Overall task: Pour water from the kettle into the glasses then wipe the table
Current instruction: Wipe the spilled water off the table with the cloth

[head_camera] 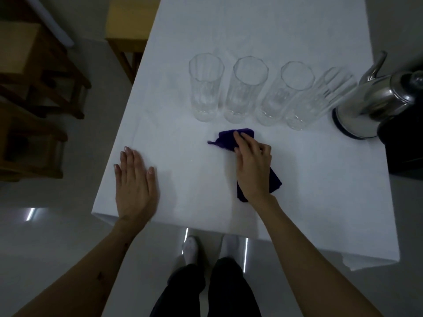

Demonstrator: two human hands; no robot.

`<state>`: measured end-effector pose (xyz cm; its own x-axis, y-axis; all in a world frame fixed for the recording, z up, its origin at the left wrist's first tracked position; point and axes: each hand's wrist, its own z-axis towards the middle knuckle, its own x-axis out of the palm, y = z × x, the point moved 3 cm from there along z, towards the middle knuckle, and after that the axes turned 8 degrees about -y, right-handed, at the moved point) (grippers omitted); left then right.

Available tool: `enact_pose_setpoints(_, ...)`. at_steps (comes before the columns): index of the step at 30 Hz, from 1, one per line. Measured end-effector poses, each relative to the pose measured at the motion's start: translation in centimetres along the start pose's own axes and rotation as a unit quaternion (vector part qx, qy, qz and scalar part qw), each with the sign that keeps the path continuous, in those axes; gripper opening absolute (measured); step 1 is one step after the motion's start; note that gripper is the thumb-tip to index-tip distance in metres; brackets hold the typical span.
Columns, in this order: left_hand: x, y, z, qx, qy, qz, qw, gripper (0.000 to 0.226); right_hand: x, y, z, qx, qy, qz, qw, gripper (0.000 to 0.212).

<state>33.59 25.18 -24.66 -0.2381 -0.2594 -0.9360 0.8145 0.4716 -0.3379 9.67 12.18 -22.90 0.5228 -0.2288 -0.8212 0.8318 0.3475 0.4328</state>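
Pressing cloth (225,139), right hand (253,167) fingers curled | left hand (135,181) flat, open, near table (196,202) edge

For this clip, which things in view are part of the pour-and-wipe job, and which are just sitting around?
Part of the job:
- kettle, at the table's right edge
- four glasses in a row
- purple cloth under the right hand
- table, with the left hand flat on it

Just around:
- wooden chairs left of the table
- black object beside the kettle, unclear what it is
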Motion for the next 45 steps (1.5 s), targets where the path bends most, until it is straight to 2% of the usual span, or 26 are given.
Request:
enact_pose_setpoints(3,0.0,0.0,0.0,-0.003,0.0,-0.008,1.0,0.064,-1.1,1.0,-0.1,-0.013,-0.045,0.043,0.998,0.04)
enact_pose_setpoints(7,-0.2,-0.1,-0.1,-0.006,-0.004,-0.019,1.0,0.062,-0.4,2.2,-3.1,-0.128,0.025,0.011,0.991,0.038)
enact_pose_setpoints(9,-0.2,-0.1,0.0,-0.008,-0.007,-0.019,1.0,0.061,0.1,2.1,-3.3,-0.132,0.06,-0.018,0.989,0.038)
enact_pose_setpoints(13,0.0,0.1,0.1,-0.012,-0.008,-0.023,1.0,0.06,1.1,4.0,-1.7,-0.086,0.083,-0.054,0.991,0.044)
enact_pose_setpoints(16,0.0,0.1,0.0,-0.013,-0.003,-0.031,0.999,0.06,1.5,5.1,-2.7,-0.151,0.105,-0.04,0.982,0.041)
enact_pose_setpoints(20,-0.2,0.1,0.0,-0.009,-0.009,-0.035,0.999,0.06,-0.3,2.4,-4.4,-0.216,0.105,-0.028,0.97,0.042)
enact_pose_setpoints(22,-0.2,0.0,0.0,-0.006,-0.011,-0.038,0.999,0.061,-1.4,0.5,-4.0,-0.193,0.095,-0.041,0.976,0.042)
enact_pose_setpoints(25,-0.2,0.0,0.1,-0.004,-0.014,-0.037,0.999,0.06,-1.0,-0.4,-2.0,-0.097,0.075,-0.084,0.989,0.041)
enact_pose_setpoints(27,-0.2,0.1,0.1,-0.005,-0.012,-0.036,0.999,0.06,0.4,1.2,-0.5,-0.042,0.06,-0.107,0.992,0.042)
enact_pose_setpoints(29,-0.2,0.2,0.0,-0.004,-0.012,-0.036,0.999,0.06,1.8,3.7,0.3,-0.036,0.063,-0.102,0.992,0.042)
enact_pose_setpoints(33,-0.2,0.3,0.0,-0.004,-0.007,-0.044,0.999,0.06,2.9,6.3,-1.6,-0.17,0.099,-0.035,0.98,0.044)
enact_pose_setpoints(36,-0.4,0.3,0.0,-0.007,-0.002,-0.054,0.999,0.06,1.6,4.0,-3.8,-0.25,0.112,0.0,0.962,0.057)
enact_pose_setpoints(38,-0.5,0.1,0.0,-0.005,-0.006,-0.055,0.998,0.06,0.0,1.4,-4.1,-0.213,0.073,-0.009,0.974,0.059)
enact_pose_setpoints(40,-0.4,0.1,0.0,-0.005,-0.008,-0.055,0.998,0.059,-1.3,-0.6,-3.3,-0.078,0.004,-0.034,0.996,0.048)
enact_pose_setpoints(42,-0.5,0.1,0.0,-0.01,-0.008,-0.057,0.998,0.059,-1.6,-1.4,-2.2,0.074,-0.056,-0.072,0.993,0.038)
enact_pose_setpoints(43,-0.5,0.1,-0.1,-0.01,-0.009,-0.059,0.998,0.059,-1.3,-1.1,-1.6,0.117,-0.066,-0.09,0.987,0.035)
enact_pose_setpoints(45,-0.6,0.0,-0.1,-0.009,-0.011,-0.065,0.998,0.06,-0.1,0.4,-0.9,0.132,-0.056,-0.108,0.984,0.034)
